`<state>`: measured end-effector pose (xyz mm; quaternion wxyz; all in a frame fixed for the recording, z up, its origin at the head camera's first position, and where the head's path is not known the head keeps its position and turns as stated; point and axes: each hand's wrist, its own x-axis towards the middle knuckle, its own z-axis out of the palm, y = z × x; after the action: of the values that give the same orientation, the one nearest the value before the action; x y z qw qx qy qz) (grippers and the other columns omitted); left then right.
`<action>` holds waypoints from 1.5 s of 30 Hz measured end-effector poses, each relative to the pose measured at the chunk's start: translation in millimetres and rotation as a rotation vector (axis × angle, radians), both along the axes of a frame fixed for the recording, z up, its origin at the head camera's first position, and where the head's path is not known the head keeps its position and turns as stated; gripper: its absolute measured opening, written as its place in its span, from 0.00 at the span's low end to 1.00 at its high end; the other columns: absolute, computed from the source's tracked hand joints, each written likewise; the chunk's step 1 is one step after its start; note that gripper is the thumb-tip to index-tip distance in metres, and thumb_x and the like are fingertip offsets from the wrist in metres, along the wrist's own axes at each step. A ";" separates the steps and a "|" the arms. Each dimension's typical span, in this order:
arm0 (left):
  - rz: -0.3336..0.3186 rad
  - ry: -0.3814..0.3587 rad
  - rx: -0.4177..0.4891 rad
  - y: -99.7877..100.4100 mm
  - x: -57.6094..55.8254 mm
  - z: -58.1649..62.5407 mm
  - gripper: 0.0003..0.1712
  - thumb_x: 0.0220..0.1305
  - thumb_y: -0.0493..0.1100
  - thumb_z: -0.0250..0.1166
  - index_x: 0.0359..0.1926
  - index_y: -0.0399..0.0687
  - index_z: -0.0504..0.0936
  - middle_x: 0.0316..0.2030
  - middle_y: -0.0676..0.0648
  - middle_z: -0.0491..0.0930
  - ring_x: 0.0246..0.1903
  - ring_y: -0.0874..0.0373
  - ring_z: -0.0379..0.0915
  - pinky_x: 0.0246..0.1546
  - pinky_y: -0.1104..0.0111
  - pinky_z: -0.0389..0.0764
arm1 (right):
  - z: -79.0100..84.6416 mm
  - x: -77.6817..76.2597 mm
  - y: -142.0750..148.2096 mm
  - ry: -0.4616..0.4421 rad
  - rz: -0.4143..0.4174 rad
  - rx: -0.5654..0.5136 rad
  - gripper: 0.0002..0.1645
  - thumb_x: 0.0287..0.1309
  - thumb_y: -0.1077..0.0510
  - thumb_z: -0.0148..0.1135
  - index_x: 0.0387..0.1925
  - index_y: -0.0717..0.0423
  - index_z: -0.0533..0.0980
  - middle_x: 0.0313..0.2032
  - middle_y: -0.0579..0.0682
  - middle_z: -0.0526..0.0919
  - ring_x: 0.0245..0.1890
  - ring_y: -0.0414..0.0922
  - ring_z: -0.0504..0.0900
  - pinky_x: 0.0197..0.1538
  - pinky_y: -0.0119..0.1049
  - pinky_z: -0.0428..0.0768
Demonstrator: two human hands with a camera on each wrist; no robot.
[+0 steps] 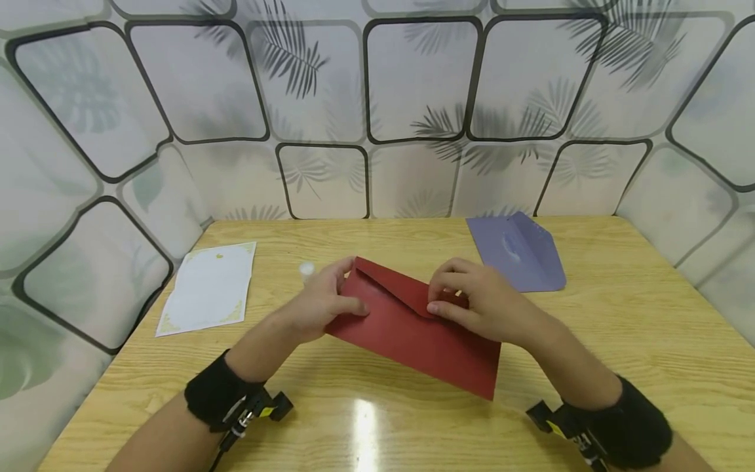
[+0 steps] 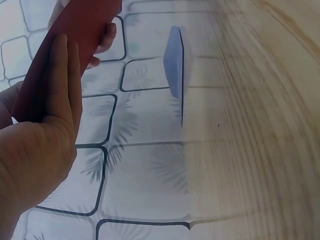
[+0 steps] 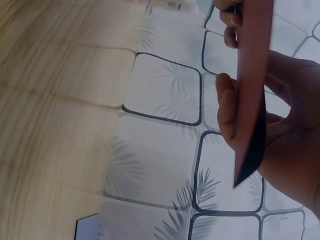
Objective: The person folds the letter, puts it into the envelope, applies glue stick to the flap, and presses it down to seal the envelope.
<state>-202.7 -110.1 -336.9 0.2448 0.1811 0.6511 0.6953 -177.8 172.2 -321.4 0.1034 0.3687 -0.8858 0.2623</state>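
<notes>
A red envelope [image 1: 413,347] is held tilted above the wooden table, its long flap [image 1: 392,282] along the upper edge. At its left end my left hand [image 1: 321,298] grips it, thumb on the face towards me; in the left wrist view, the fingers of the left hand [image 2: 35,150] lie extended along the envelope's back. My right hand [image 1: 486,301] pinches the flap near its middle between thumb and fingers. From the right wrist view, the red envelope [image 3: 252,60] appears nearly edge-on, with fingers of the right hand [image 3: 292,130] on both sides of it.
On the table [image 1: 637,341], a white sheet with gold corner decoration [image 1: 209,288] lies at left. An opened purple envelope [image 1: 519,252] lies at back right. Beyond my left hand stands a small white-topped object [image 1: 306,268], partly hidden. Patterned fabric [image 1: 413,78] surrounds the table.
</notes>
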 end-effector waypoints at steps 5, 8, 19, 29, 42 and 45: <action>-0.017 0.027 -0.040 3.1 5.6 2.2 0.36 0.54 0.23 0.61 0.64 0.37 0.62 0.42 0.45 0.83 0.38 0.54 0.84 0.37 0.61 0.86 | -3.5 1.2 -4.8 -0.090 -0.010 0.006 0.12 0.56 0.56 0.74 0.31 0.43 0.75 0.32 0.36 0.77 0.31 0.37 0.74 0.36 0.33 0.75; -0.038 0.047 -0.078 3.7 8.4 3.8 0.35 0.56 0.23 0.61 0.65 0.38 0.62 0.44 0.42 0.83 0.39 0.54 0.84 0.39 0.59 0.86 | -5.1 2.3 -6.7 -0.204 -0.004 -0.030 0.15 0.56 0.58 0.73 0.33 0.46 0.72 0.29 0.38 0.75 0.29 0.39 0.72 0.35 0.32 0.72; 0.154 0.857 -0.505 13.5 23.0 8.6 0.37 0.59 0.46 0.73 0.64 0.41 0.67 0.58 0.44 0.77 0.59 0.52 0.73 0.59 0.55 0.76 | -1.8 8.4 -10.2 -0.422 0.099 0.048 0.25 0.61 0.63 0.67 0.47 0.52 0.58 0.30 0.41 0.85 0.25 0.35 0.78 0.36 0.33 0.75; -0.116 1.041 -0.842 25.6 47.6 12.0 0.45 0.58 0.50 0.73 0.70 0.43 0.61 0.32 0.59 0.82 0.28 0.66 0.75 0.35 0.69 0.79 | -5.9 15.7 -20.7 -0.440 0.217 0.079 0.28 0.56 0.60 0.72 0.43 0.51 0.59 0.16 0.36 0.67 0.18 0.30 0.62 0.29 0.28 0.67; -0.340 0.675 -0.648 31.6 42.2 -4.8 0.28 0.57 0.34 0.71 0.51 0.48 0.64 0.20 0.60 0.76 0.18 0.70 0.62 0.22 0.75 0.66 | -9.2 25.6 -32.5 -0.485 0.258 0.097 0.29 0.54 0.61 0.73 0.40 0.48 0.58 0.16 0.34 0.63 0.18 0.29 0.58 0.27 0.25 0.62; -0.326 0.671 -0.619 32.2 42.0 -5.5 0.29 0.56 0.33 0.71 0.52 0.48 0.64 0.21 0.59 0.79 0.18 0.70 0.63 0.22 0.75 0.66 | -9.0 25.9 -32.0 -0.469 0.250 0.113 0.28 0.53 0.61 0.73 0.40 0.47 0.59 0.16 0.34 0.63 0.18 0.30 0.58 0.26 0.25 0.61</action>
<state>-160.7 -77.9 -342.4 0.1695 0.4136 0.8335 0.3247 -152.0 140.2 -330.4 -0.1586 0.4096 -0.8463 0.3013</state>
